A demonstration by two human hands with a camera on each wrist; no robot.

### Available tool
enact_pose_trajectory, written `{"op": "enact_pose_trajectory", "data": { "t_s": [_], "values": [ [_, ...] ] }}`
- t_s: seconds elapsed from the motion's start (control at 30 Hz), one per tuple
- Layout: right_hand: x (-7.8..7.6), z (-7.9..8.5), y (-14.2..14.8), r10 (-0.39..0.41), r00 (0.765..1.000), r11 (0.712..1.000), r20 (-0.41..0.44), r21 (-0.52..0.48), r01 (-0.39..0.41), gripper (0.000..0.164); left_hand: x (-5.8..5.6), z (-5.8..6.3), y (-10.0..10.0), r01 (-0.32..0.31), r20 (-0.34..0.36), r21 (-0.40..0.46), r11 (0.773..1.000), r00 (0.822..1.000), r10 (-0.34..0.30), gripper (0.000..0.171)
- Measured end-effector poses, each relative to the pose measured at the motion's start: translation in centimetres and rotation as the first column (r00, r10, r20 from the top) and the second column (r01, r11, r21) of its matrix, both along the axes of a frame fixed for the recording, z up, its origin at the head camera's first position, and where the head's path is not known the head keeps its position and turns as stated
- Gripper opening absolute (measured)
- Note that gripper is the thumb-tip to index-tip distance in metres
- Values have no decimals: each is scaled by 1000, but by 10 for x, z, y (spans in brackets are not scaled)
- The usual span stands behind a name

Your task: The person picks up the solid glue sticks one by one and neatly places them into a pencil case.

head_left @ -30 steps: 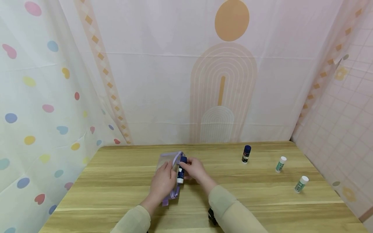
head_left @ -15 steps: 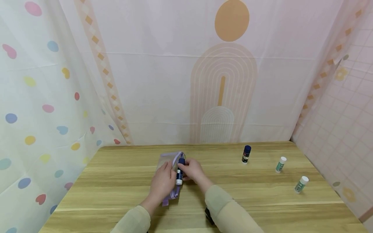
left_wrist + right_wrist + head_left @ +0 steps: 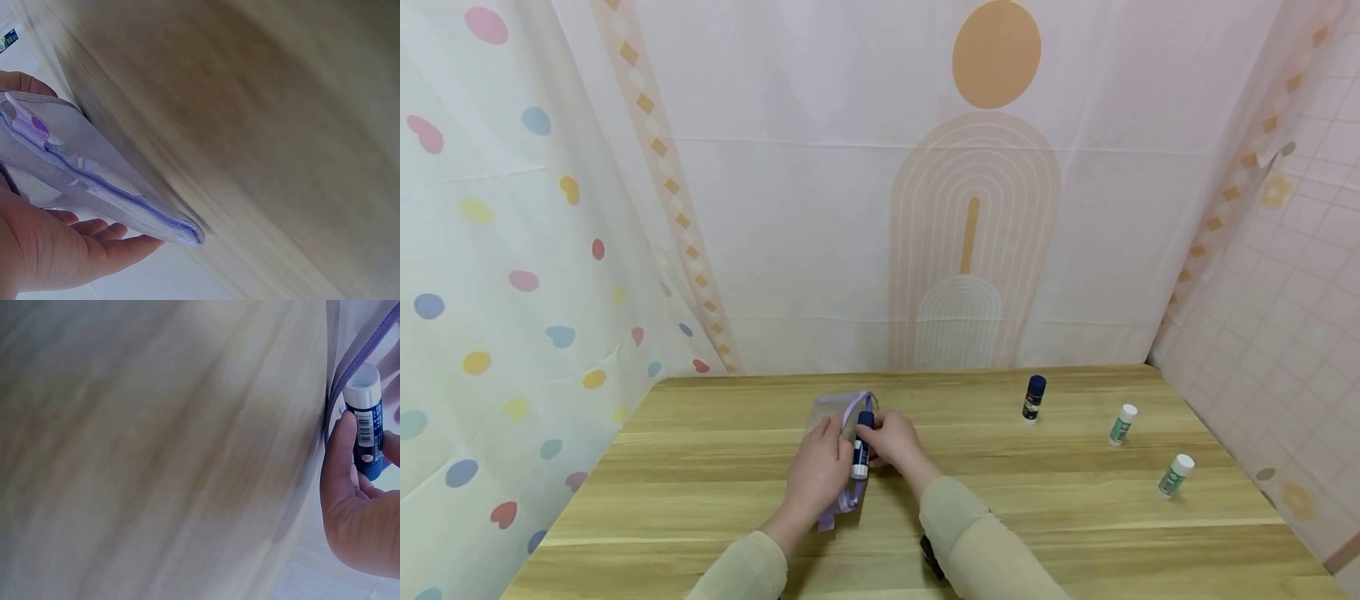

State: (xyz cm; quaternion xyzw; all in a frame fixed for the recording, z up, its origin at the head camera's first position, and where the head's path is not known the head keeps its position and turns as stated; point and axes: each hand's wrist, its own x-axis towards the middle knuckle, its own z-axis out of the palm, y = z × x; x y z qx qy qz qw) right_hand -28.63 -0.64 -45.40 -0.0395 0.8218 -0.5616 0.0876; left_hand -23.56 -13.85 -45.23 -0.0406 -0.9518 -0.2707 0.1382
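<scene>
A see-through mesh zip pouch (image 3: pixel 831 406) with purple trim stands on the wooden table. My left hand (image 3: pixel 822 467) grips it from the left; in the left wrist view the pouch (image 3: pixel 94 178) lies between thumb and fingers. Between the thumb and fingers of my right hand (image 3: pixel 897 440) is a dark blue glue stick (image 3: pixel 861 450) with a white end. Its white end points toward me, and it overlaps the pouch's unzipped side. In the right wrist view the glue stick (image 3: pixel 367 425) sits right at the purple zipper edge (image 3: pixel 362 356), barcode showing.
To the right stand another dark blue glue stick (image 3: pixel 1033 399) and two green ones with white caps (image 3: pixel 1123 425). Under the right sleeve a black object (image 3: pixel 931 557) shows partly. Patterned curtains (image 3: pixel 820 208) border the table's back and sides.
My right hand has moved slightly left and toward me with the glue stick, closer against the pouch opening. My left hand and the pouch stay in place.
</scene>
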Motion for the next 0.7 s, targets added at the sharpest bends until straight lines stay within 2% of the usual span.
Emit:
{"op": "enact_pose_trajectory", "data": {
  "t_s": [0.4,0.7],
  "values": [
    [3,1,-1,-3,1000,999,-15,54,4,21,0,0,-1,2,-4,0,1000,1000,-2,48],
    [4,1,-2,-10,1000,1000,0,0,10,14,0,-1,0,10,-24,-6,1000,1000,-10,47]
  ]
}}
